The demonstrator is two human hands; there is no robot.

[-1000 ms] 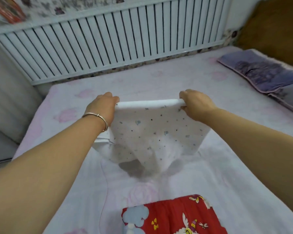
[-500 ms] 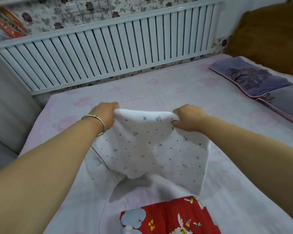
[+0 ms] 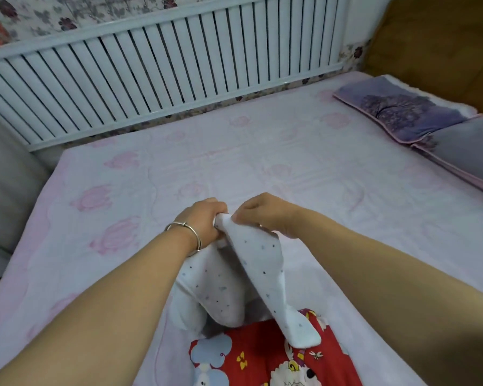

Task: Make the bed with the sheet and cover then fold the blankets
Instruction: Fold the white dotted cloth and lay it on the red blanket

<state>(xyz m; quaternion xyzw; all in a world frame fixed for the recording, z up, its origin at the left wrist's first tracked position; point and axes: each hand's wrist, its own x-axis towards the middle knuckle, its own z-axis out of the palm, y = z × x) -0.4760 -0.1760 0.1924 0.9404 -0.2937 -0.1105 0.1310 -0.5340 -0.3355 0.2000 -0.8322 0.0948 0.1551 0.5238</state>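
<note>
Both hands, left (image 3: 204, 218) and right (image 3: 265, 213), pinch a white dotted blanket (image 3: 251, 268) above the pink floral bed sheet (image 3: 234, 151), a red cartoon-print blanket (image 3: 265, 355) near, purple pillows (image 3: 402, 110) far right.

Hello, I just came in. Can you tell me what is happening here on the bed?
A person is folding a small white dotted blanket over the bed. The left hand and the right hand are close together, each gripping the top of the cloth, and the rest hangs down in a fold. Its lower end lies on a red patterned blanket near the person. The pink sheet is already spread flat, and two purple pillows lie at the right side.
</note>
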